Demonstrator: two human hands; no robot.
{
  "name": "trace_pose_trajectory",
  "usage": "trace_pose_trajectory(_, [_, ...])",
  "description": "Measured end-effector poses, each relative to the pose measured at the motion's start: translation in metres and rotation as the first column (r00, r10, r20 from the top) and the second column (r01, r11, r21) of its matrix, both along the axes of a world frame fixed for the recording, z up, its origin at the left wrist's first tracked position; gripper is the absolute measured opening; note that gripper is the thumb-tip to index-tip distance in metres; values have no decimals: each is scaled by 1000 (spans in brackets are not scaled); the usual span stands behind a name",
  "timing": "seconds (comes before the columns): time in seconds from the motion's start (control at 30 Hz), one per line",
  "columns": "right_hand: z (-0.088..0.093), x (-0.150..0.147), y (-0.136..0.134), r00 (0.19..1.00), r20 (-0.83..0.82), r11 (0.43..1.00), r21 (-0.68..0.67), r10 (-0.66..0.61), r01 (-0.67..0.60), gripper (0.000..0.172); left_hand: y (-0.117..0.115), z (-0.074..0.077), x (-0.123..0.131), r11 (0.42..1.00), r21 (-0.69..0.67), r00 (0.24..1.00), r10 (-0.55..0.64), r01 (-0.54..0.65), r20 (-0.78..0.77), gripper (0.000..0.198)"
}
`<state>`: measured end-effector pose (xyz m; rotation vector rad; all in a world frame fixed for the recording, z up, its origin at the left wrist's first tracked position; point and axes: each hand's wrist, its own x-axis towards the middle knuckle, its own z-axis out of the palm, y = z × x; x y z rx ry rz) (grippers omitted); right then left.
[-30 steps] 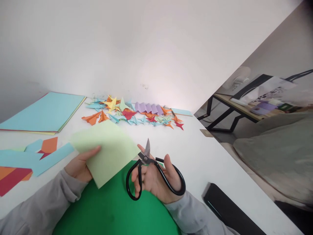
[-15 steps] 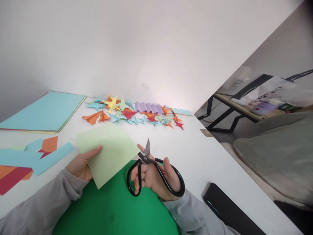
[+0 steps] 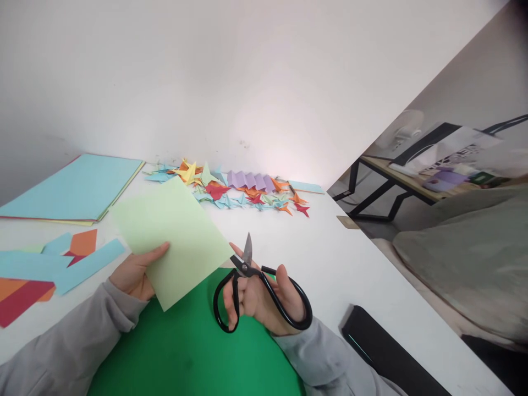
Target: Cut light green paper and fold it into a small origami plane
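A pale green sheet of paper (image 3: 181,242) is pinched in my left hand (image 3: 138,269), thumb on top and the other fingers hidden beneath. My right hand (image 3: 268,302) holds black-handled scissors (image 3: 246,268), its fingers through the loops. The blades stand apart and point upward, away from me. The sheet's right corner reaches the scissors near the lower blade; whether it lies between the blades I cannot tell. Below both hands is a green surface (image 3: 193,352).
Folded paper shapes (image 3: 218,191) in many colours lie along the wall. A stack of coloured sheets (image 3: 74,187) sits at the back left, with paper offcuts (image 3: 45,269) nearer. On the right are a long black object (image 3: 383,346) and the white table's edge (image 3: 416,297).
The green sheet has shifted and spread up and to the left, covering the orange folded shapes behind it. My right hand and the scissors have hardly moved.
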<state>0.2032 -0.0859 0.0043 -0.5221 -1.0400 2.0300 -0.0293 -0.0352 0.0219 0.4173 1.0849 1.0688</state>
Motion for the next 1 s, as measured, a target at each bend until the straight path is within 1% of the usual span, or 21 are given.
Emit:
trace_pose_trajectory(0.1, [-1,0,0,1000,25,1000,-12,-12,12,97,0,0,0,998,51,999,27,-26,-19,40])
trace_pose_trajectory(0.23, [-2,0,-1,999,44,1000,-22,-17,18,99,-3,3,3,997,78,1000,23,-25,21,41])
trace_pose_trajectory(0.4, [1,0,-3,1000,-8,1000,-7,7,-7,97,-5,5,5,990,135,998,42,-47,36,47])
trace_pose_trajectory(0.5, [4,-2,-3,1000,-23,1000,-8,19,-19,99,-5,6,5,988,147,998,44,-49,40,47])
trace_pose_trajectory(0.63, [5,-3,-4,999,-33,998,-43,44,-45,101,-4,8,4,989,140,998,55,-57,13,51])
trace_pose_trajectory(0.9, [8,-4,-5,999,-18,997,-74,37,-38,99,-1,8,2,982,169,997,78,-79,13,51])
trace_pose_trajectory(1.0, [9,-4,-5,1000,-21,997,-79,21,-22,100,0,7,2,980,179,996,83,-84,16,54])
